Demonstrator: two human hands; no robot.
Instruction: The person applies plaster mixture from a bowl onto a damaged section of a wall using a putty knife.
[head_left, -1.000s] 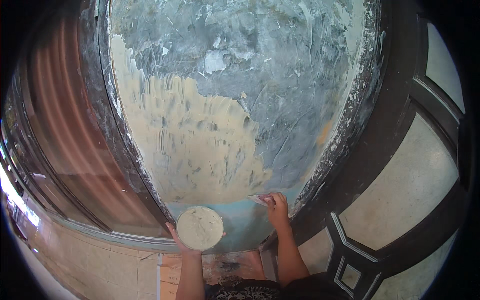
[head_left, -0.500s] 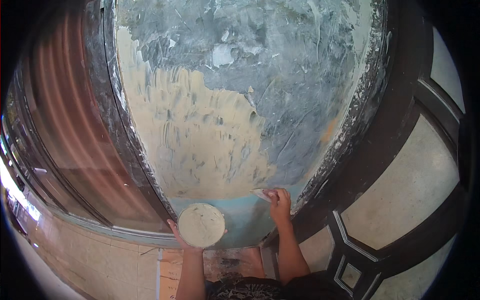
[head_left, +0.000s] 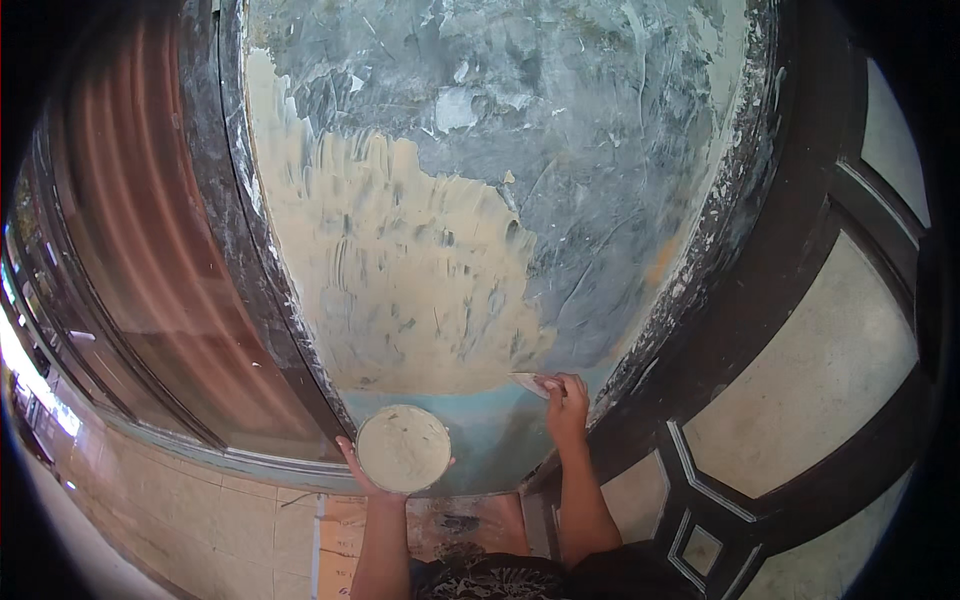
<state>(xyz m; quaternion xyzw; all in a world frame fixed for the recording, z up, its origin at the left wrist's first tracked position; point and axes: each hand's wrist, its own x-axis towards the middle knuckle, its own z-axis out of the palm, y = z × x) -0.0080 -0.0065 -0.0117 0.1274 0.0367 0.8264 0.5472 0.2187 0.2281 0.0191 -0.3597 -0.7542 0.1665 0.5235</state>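
Note:
My left hand holds a round tub of beige putty from its left side and underneath, with fingertips showing at the right rim. My right hand pinches a thin, flat putty scraper, its blade against or very close to the wall near the lower edge of the beige coat. That coat of putty covers the lower left of the grey wall panel, with streaks and small grey gaps in it. Below runs a blue-green painted strip.
A dark-framed window with a reddish curtain stands at the left. On the right is a dark wooden door with pale panels. Tiled floor lies at lower left, beside an orange-brown sheet with handwriting.
The view has shifted slightly, so the wall sits a little further right. My right hand with the scraper has moved slightly right and up; the left hand and tub stay nearly still.

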